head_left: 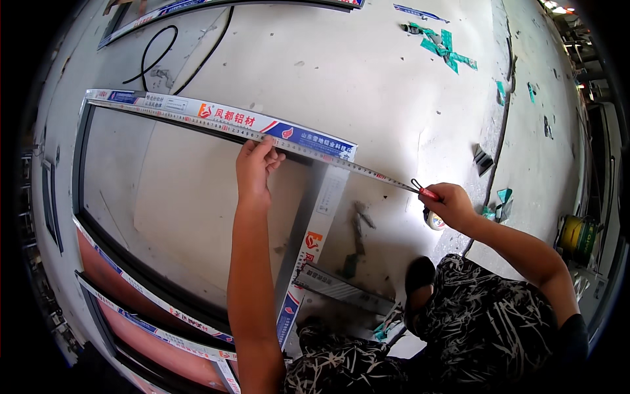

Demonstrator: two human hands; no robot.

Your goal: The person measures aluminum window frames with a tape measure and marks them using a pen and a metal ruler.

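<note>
My left hand (256, 167) presses its fingertips on a tape measure blade (354, 167) that lies along the top bar of an aluminium window frame (216, 119) covered in printed protective film. My right hand (451, 203) grips the red tape measure case (428, 193) past the frame's right corner, pulling the blade taut. The frame lies flat on a grey concrete floor (367, 72), with its right upright (321, 217) running down toward my knees.
A black cable (157, 49) loops at the top left. Green tape scraps (446, 46) lie at the top right. A short aluminium offcut (344, 289) rests near my black shoe (419, 276). A spool of yellow-green cord (577, 236) sits at the right. More frame bars (151, 328) lie lower left.
</note>
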